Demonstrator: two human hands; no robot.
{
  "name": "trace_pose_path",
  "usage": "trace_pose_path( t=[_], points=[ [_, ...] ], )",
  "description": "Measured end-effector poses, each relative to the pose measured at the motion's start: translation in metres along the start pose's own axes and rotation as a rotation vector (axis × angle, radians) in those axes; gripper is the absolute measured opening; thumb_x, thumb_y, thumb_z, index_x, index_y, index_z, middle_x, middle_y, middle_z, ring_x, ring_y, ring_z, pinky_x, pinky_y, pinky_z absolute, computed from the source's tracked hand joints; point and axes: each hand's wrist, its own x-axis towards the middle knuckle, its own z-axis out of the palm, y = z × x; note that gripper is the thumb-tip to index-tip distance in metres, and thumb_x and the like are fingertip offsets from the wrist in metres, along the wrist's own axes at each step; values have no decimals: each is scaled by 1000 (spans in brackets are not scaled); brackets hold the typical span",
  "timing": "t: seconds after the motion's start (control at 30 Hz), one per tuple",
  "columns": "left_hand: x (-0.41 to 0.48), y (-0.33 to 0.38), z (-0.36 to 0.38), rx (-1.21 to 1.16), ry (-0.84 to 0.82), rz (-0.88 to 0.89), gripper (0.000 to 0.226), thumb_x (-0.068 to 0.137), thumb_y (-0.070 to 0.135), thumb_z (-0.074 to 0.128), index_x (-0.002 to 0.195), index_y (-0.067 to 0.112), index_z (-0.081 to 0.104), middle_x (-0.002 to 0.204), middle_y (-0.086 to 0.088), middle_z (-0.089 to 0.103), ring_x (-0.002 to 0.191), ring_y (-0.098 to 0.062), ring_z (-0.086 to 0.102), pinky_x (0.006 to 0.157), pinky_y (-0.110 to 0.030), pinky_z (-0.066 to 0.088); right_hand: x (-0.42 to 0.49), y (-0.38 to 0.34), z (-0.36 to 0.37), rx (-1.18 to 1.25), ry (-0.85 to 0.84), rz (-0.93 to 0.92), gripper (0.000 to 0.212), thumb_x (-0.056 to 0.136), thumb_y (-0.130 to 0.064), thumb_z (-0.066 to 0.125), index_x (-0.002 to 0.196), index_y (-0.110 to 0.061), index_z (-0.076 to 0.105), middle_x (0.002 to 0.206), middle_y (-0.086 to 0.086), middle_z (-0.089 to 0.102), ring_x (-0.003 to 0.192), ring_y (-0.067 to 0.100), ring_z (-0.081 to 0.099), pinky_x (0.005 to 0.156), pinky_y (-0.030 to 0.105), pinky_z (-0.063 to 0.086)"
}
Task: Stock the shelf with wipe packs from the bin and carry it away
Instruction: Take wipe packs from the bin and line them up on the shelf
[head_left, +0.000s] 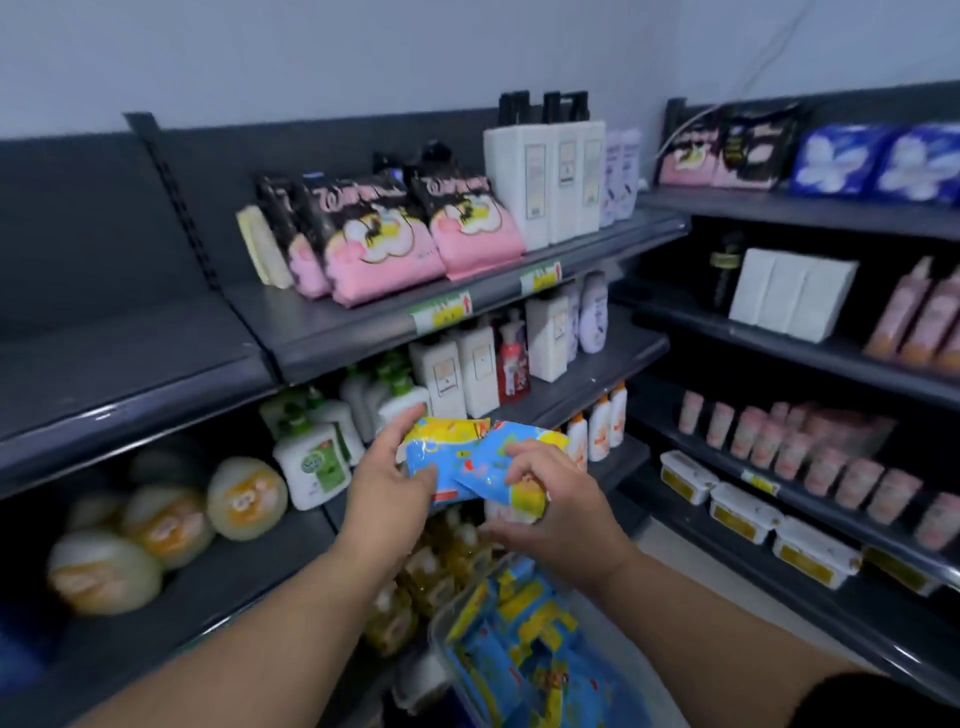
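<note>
Two blue-and-yellow wipe packs are held up in front of the shelves. My left hand (387, 480) grips the left wipe pack (441, 441) by its left edge. My right hand (550, 499) pinches the right wipe pack (511, 457), which overlaps the left one. Below them, a clear plastic bin (441, 618) holds several more blue-and-yellow wipe packs (524, 639). The dark grey top shelf (322, 332) has bare space to the left of the pink-and-black packs (374, 244).
White bottles (545, 176) stand on the top shelf's right end. Soap bottles (311, 457) and lotion bottles (467, 364) fill the lower shelves. A second shelving unit (810, 358) with tubs and pink bottles stands to the right. Round packs (156, 514) lie lower left.
</note>
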Motion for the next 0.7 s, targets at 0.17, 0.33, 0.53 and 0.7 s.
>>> trace_pose_path(
  t=[0.17, 0.33, 0.53, 0.7],
  points=[
    [-16, 43, -62, -22, 77, 95, 67, 82, -15, 52, 124, 38, 54, 92, 8, 71, 67, -12, 61, 70, -42, 56, 21, -70, 6, 37, 37, -66, 16, 86, -24, 68, 96, -29, 57, 120, -13, 57, 116, -5, 46, 95, 19, 38],
    [-32, 74, -140, -75, 131, 151, 64, 84, -17, 49, 129, 28, 52, 102, 5, 69, 80, -12, 67, 66, -26, 58, 42, -146, 28, -13, 15, -209, 53, 87, -3, 62, 129, -34, 53, 155, -19, 8, 136, -16, 6, 102, -1, 20],
    [-57, 95, -244, -119, 197, 227, 60, 87, -17, 49, 128, 27, 50, 94, 7, 69, 65, 2, 64, 60, -17, 54, 64, -245, 82, -19, 10, -297, 68, 84, 6, 55, 141, -29, 43, 158, -13, -6, 130, -25, -4, 93, -10, 10],
    [-71, 102, -324, -73, 287, 291, 57, 86, -14, 52, 126, 27, 51, 89, 17, 64, 54, 3, 56, 55, -10, 48, 75, -303, 133, 52, 94, -218, 57, 80, 6, 55, 130, -23, 57, 126, 0, 61, 103, 14, 59, 82, 7, 35]
  ],
)
